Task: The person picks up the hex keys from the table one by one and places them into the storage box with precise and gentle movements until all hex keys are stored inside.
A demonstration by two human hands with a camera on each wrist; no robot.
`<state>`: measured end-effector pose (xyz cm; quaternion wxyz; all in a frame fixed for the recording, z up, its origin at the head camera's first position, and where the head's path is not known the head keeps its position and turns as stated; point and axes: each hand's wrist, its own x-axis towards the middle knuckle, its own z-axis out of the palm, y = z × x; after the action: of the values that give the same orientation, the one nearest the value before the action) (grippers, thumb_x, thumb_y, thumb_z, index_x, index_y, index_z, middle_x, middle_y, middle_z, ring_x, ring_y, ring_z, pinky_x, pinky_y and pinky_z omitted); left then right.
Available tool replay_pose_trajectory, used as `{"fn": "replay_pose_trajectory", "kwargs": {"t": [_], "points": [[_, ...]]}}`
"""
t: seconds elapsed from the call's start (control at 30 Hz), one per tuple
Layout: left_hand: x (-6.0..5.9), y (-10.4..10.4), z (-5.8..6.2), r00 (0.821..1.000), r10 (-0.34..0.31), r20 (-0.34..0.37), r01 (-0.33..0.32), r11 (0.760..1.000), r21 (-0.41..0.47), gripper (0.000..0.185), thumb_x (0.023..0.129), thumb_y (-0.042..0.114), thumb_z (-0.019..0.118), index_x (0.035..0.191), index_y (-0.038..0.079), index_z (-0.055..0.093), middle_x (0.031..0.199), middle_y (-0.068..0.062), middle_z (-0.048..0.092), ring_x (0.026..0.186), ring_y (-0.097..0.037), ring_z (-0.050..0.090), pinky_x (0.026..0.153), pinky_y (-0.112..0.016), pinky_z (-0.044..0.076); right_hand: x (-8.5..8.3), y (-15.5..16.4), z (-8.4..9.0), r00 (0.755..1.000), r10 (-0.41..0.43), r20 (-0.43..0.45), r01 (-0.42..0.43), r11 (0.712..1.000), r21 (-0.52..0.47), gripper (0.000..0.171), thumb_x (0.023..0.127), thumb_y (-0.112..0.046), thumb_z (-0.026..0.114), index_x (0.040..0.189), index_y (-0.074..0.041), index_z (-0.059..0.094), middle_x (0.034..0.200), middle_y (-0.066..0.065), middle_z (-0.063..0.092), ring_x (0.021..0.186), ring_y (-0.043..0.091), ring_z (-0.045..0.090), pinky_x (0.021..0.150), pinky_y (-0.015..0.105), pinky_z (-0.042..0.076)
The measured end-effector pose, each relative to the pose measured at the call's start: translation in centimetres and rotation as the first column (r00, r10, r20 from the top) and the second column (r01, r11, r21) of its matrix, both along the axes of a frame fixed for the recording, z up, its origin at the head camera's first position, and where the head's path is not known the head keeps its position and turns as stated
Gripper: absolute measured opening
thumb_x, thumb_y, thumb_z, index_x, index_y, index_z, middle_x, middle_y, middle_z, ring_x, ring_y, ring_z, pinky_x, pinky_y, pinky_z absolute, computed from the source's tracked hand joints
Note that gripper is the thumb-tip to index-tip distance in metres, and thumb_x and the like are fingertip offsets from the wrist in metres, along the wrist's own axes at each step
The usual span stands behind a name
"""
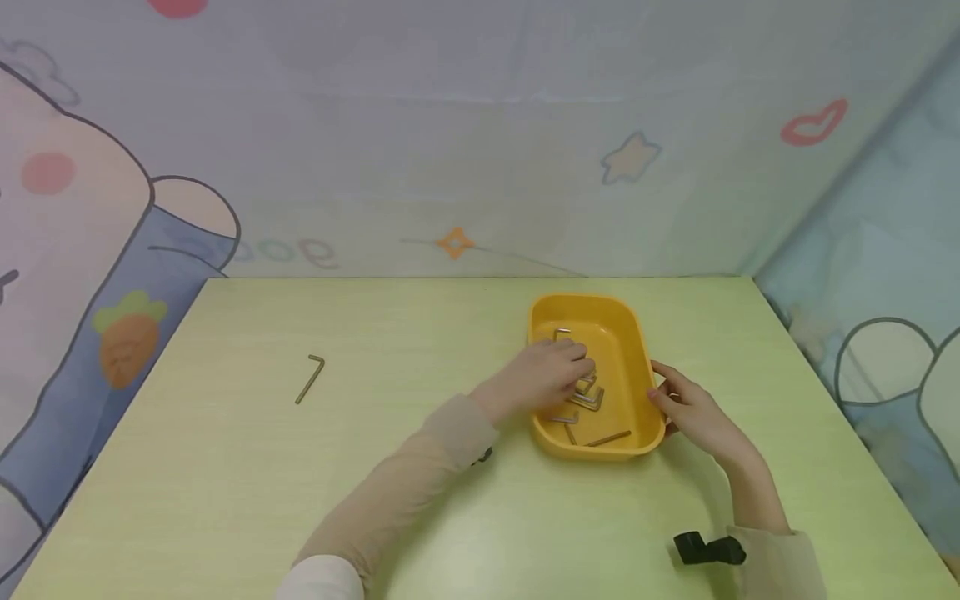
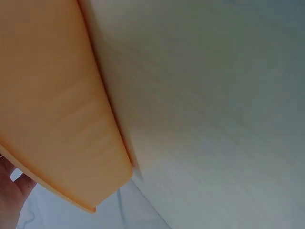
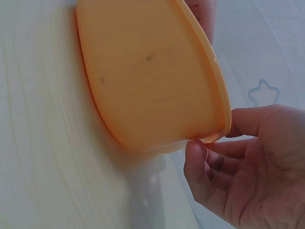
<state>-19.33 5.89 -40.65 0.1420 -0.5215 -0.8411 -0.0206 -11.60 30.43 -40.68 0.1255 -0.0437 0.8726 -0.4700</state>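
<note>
A yellow plastic tray (image 1: 647, 367) holds several L-shaped hex keys (image 1: 588, 400). Over its left rim reaches my left hand (image 1: 546, 377), fingers bent down among the keys near the middle. Those fingertips are hidden in the head view, so I cannot tell whether they pinch a key. My right hand (image 1: 693, 417) grips the tray's right rim, with thumb and fingers at the edge; the right wrist view shows this hand (image 3: 248, 167) at the tray's corner. One more hex key (image 1: 311, 380) lies alone on the left part of the table.
The pale yellow-green table (image 1: 225, 483) ends at a cloth backdrop (image 1: 420, 150) printed with cartoon figures. A black wrist mount (image 1: 708, 550) sits by the right sleeve. In the left wrist view, the tray's outer wall (image 2: 57, 105) stands close by.
</note>
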Motion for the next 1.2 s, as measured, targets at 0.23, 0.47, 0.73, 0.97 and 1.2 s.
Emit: {"fn": "replay_pose_trajectory", "kwargs": {"t": [0.23,0.47,0.73,0.97,1.2], "points": [[0.0,0.2,0.5,0.998,-0.007,0.067,0.007,1.0,-0.009,0.018,0.091,0.012,0.056,0.104,0.018,0.066,0.093,0.006,0.06,0.086,-0.011,0.058,0.077,-0.023,0.046,-0.1,0.1,0.2,1.0,0.0,-0.007,0.0,1.0,0.01,0.057,0.102,-0.02,0.043,0.15,0.003,0.02,0.099,0.015,0.046,0.073,0.01,0.058,0.062,0.028,0.056],[0.7,-0.8,1.1,0.996,0.08,0.037,-0.083,0.993,0.087,0.012,0.092,0.017,0.056,0.1,0.017,0.064,0.09,0.003,0.056,0.082,-0.014,0.054,0.071,-0.025,0.046,-0.1,0.2,0.4,1.0,0.002,-0.007,-0.002,1.0,0.016,0.057,0.102,-0.02,0.042,0.15,0.003,0.02,0.098,0.016,0.047,0.074,0.011,0.058,0.062,0.029,0.056],[2.1,-4.6,1.4,0.98,0.194,0.033,-0.193,0.918,0.345,0.012,0.088,0.013,0.062,0.098,0.012,0.066,0.089,0.001,0.058,0.076,-0.014,0.052,0.063,-0.023,0.044,0.0,0.6,0.5,1.0,-0.017,-0.003,0.017,0.999,0.05,0.058,0.103,-0.023,0.042,0.15,0.001,0.02,0.101,0.017,0.047,0.075,0.012,0.057,0.064,0.028,0.055],[2.0,-9.6,0.6,0.948,0.317,0.04,-0.305,0.862,0.404,0.01,0.085,0.009,0.066,0.094,0.011,0.067,0.082,0.001,0.058,0.066,-0.012,0.049,0.056,-0.022,0.039,0.1,0.4,0.5,1.0,-0.026,0.002,0.026,0.999,0.046,0.057,0.102,-0.021,0.042,0.15,0.001,0.02,0.101,0.017,0.046,0.076,0.013,0.057,0.064,0.028,0.055],[2.1,-14.8,0.2,0.876,0.464,0.131,-0.472,0.768,0.432,0.009,0.084,0.006,0.067,0.093,0.008,0.066,0.082,-0.004,0.059,0.065,-0.017,0.051,0.054,-0.026,0.042,0.1,0.3,0.4,1.0,-0.027,-0.001,0.027,0.999,0.036,0.057,0.102,-0.021,0.043,0.15,0.001,0.021,0.1,0.016,0.046,0.076,0.015,0.056,0.064,0.028,0.055]]}}
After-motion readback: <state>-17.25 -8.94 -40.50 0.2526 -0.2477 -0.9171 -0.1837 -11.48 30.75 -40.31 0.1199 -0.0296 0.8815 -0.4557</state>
